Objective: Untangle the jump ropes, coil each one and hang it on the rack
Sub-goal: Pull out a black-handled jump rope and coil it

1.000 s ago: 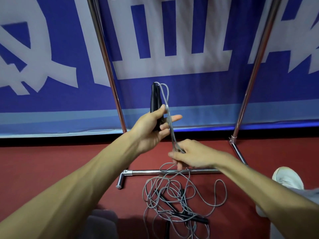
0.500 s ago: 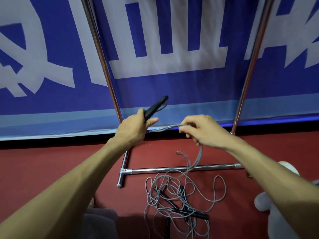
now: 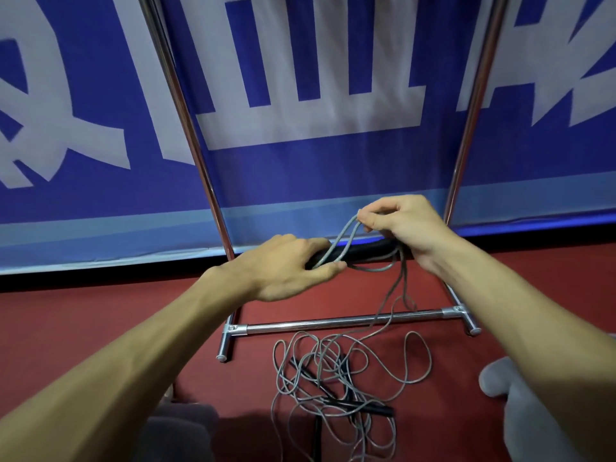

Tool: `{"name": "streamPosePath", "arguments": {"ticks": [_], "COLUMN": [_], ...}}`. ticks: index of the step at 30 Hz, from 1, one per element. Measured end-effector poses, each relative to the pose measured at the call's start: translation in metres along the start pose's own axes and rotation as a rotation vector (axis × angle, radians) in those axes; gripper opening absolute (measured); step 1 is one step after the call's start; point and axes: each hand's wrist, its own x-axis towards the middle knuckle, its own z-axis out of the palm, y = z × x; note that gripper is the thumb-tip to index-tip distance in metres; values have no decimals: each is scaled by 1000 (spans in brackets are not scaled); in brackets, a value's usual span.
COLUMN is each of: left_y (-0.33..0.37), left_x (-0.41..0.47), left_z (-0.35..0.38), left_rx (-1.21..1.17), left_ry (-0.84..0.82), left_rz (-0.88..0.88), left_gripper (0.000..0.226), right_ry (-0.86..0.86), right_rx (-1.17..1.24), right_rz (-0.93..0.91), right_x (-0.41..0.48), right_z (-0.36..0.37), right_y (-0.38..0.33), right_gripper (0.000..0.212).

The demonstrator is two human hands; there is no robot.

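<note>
Red floor (image 3: 100, 328) runs up to a blue banner (image 3: 300, 181), and the rack (image 3: 186, 128) stands between you and it. Your left grip (image 3: 283, 265) is closed round a black handle (image 3: 366, 250), with two grey strands pressed against it. Your right grip (image 3: 400, 225) pinches the top of that loop of rope (image 3: 345, 235), just above and beside the left. From there the cord drops across the rack's base bar (image 3: 333, 325) into the tangle (image 3: 340, 385) on the floor, where other black handles lie caught up (I can't tell how many ropes). Pull hard now and you would likely cinch that knot or drag the whole pile up. The cord could also catch on the bar. Loosen your left thumb and the gathered loops may spring off the handle.
</note>
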Motion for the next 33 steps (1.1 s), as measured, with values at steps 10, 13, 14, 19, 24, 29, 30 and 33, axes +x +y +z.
{"name": "streamPosePath", "arguments": {"ticks": [10,13,14,19,24,29,30,33], "left_y": [-13,-22,-23,-36,-58,-56,-51,-43], "left_x": [0,2,3,10,11,3,1,0], "left_z": [-7,-9,-9,-3,3,13,13,19], "left_rx": [-615,-844,-910,-917,-661,-260,-169,-5], "left_ry": [273,337,360,443,406,236,174,16], "left_rz": [-57,-206,-259,-445,-567,-554,-496,-306], "left_gripper": [31,33,36,35,38,20,14,48], "right_ry": [-196,-329,-363,-512,-700,-588,-519,-271], "right_rx": [566,448,401,58,-514,-684,-655,-553], "right_rz": [365,300,281,215,-11,-395,-435,-444], "right_x": [1,-5,-6,-18,-34,-38,-36,-24], "right_z": [6,16,19,31,35,38,38,32], "right_y": [-4,-5,-6,-9,-7,-9,-8,-3], "right_gripper": [25,22,23,26,6,11,13,16]}}
